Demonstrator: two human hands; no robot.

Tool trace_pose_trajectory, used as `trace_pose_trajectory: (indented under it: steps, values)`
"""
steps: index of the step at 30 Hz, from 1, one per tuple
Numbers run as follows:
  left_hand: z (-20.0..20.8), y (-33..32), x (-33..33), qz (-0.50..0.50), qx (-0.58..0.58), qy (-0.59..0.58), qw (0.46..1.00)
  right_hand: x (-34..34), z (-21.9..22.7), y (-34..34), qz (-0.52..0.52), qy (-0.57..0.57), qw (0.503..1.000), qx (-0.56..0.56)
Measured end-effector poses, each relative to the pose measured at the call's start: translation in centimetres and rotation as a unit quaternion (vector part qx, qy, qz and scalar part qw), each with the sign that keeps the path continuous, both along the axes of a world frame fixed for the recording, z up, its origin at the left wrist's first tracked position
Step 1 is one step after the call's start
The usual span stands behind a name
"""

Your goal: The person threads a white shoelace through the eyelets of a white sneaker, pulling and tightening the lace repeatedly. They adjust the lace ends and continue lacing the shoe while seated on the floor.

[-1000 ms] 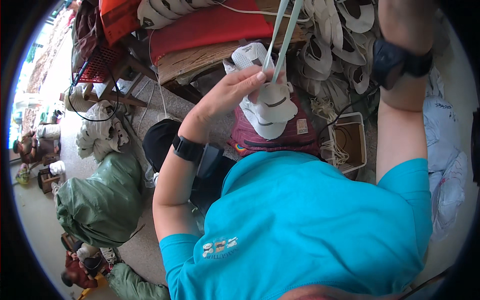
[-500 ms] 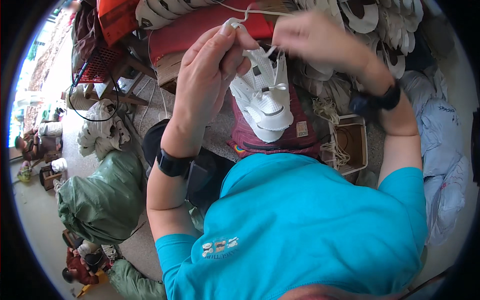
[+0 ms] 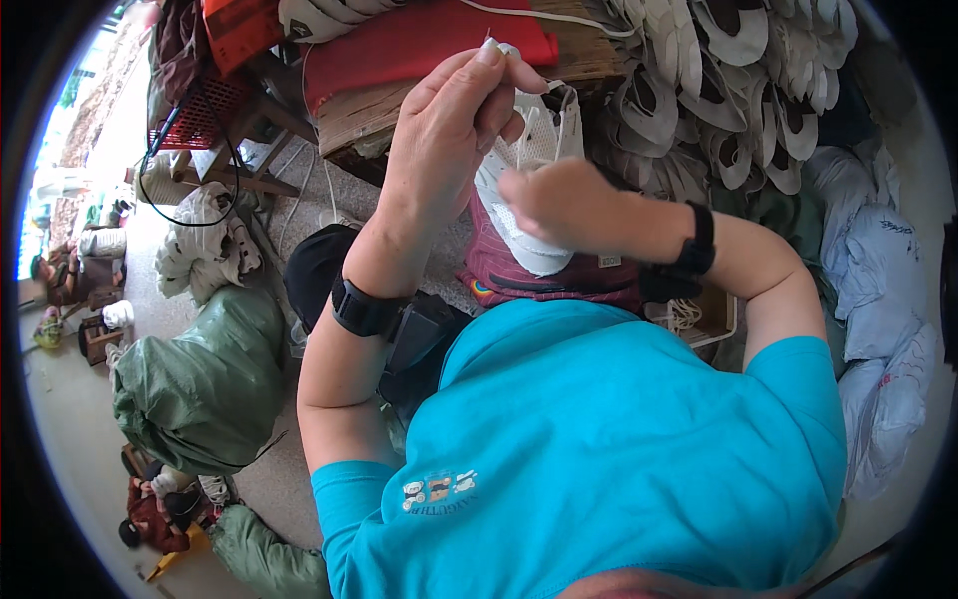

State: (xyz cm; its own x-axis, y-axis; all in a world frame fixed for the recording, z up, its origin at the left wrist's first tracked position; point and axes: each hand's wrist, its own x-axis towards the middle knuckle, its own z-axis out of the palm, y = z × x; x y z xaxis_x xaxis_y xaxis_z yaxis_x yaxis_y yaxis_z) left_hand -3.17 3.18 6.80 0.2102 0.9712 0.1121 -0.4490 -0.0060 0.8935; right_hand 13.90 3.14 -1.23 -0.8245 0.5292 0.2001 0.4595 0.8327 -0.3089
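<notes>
My left hand [image 3: 454, 125] is raised above the wooden table's front edge, thumb and fingers pinched on the white shoelace [image 3: 498, 46], of which only a short piece shows at the fingertips. Below it a white mesh shoe [image 3: 541, 258] rests toe toward me on a maroon striped cloth item [image 3: 487, 262]. My right hand [image 3: 569, 205] is in front of the shoe and covers much of its upper. Its fingers are curled closed; whatever lies in them is hidden.
A wooden table [image 3: 374, 112] with red cloth [image 3: 399, 65] stands ahead. Many pale shoe uppers [image 3: 738, 110] are piled at the right, beside white sacks [image 3: 883, 270]. A bin [image 3: 714, 317] holding laces sits near my right arm. Green sacks [image 3: 205, 379] lie left; people sit farther off.
My right hand has swung down and left from above the table to in front of the shoe. My left hand has shifted slightly right, still pinching the shoelace.
</notes>
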Motion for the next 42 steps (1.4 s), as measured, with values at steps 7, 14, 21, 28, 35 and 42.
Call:
trace_pose_trajectory:
  steps: [7,14,21,28,35,42]
  values:
    - [5.0,-2.0,-1.4,-0.017,0.046,-0.029,0.998,0.4,-0.3,-1.8,0.042,0.181,0.982,0.025]
    - [2.6,-1.7,-0.6,0.02,0.048,-0.013,0.999,4.2,-0.6,-0.6,-0.139,0.219,0.962,-0.081]
    - [1.4,-1.5,0.8,0.049,-0.009,-0.006,0.999,4.1,-1.7,0.4,-0.096,0.129,0.984,0.078]
    - [0.8,-1.8,0.4,0.06,-0.014,0.009,0.998,5.3,-2.7,0.7,-0.105,0.261,0.905,-0.319]
    - [3.5,-2.6,-2.5,0.008,0.076,-0.169,0.983,4.7,-2.1,0.0,-0.161,0.303,0.779,-0.525]
    - [3.9,-4.6,-4.8,0.025,0.172,-0.137,0.975,4.5,0.3,1.8,-0.18,0.317,0.812,-0.456]
